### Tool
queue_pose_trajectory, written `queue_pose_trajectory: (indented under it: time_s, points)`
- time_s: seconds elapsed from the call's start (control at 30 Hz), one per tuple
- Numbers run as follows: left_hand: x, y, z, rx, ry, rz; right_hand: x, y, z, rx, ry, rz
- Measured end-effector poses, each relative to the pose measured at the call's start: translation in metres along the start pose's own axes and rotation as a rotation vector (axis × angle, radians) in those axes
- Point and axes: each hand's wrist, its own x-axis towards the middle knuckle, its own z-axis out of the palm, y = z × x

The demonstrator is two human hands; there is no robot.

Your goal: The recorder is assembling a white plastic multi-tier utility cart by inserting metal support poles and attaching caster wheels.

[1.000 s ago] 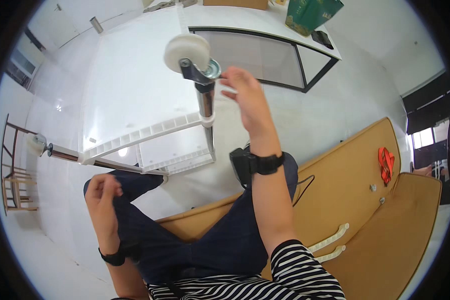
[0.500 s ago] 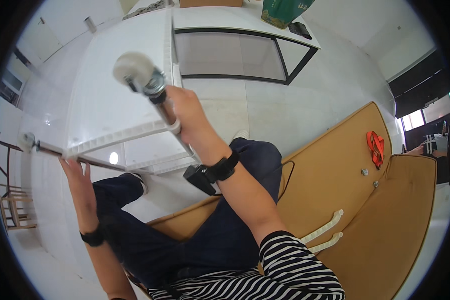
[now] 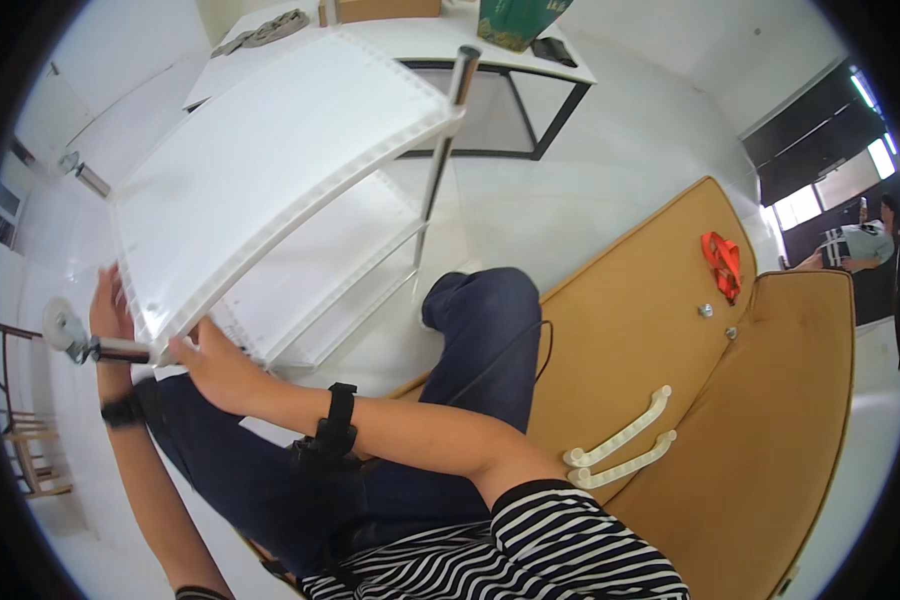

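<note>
While the right hand (image 3: pixel 215 370) clasps the near corner of the tilted white rack (image 3: pixel 290 140), the left hand (image 3: pixel 112 310) stands upright by its left edge, the fingers partly hidden, so whether it grips cannot be told. The rack is ahead and to the left of the person, in front of the tan sofa (image 3: pixel 625 320). Handling it well, I judge, means bearing on the frame corners rather than on the near caster (image 3: pixel 62 325), which could swivel, sharing the weight between both hands, and minding the projecting posts near the knees. Counting what shows: one rack; three projecting post ends, two with casters and one bare post (image 3: pixel 463 75); on the sofa, two white curved handles (image 3: pixel 620 434), two small metal fittings (image 3: pixel 706 310) and one red strap (image 3: pixel 720 262); on the white worktop (image 3: pixel 420 38) beyond, one green bag (image 3: pixel 515 22), one brown carton (image 3: pixel 390 8) and one grey cloth (image 3: pixel 275 28).
</note>
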Motion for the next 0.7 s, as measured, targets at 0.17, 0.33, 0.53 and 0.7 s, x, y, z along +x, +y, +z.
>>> queue_pose_trajectory:
  time_s: [0.17, 0.33, 0.53, 0.7]
  points:
    - [-0.139, -0.021, 0.112, -0.077, 0.176, 0.231, -0.026, -0.105, -0.132, -0.257, -0.618, 0.474]
    - [-0.153, -0.027, 0.143, 0.393, 0.251, 0.356, -0.071, -0.135, -0.338, -0.385, 0.417, 0.300]
    - [-0.127, -0.028, 0.131, 0.641, 0.367, 0.309, -0.303, -0.136, -0.687, -0.833, 1.154, 0.328]
    - [-0.112, -0.007, 0.022, 0.770, 0.385, 0.171, -0.364, -0.135, -0.760, -1.444, 1.346, 0.809]
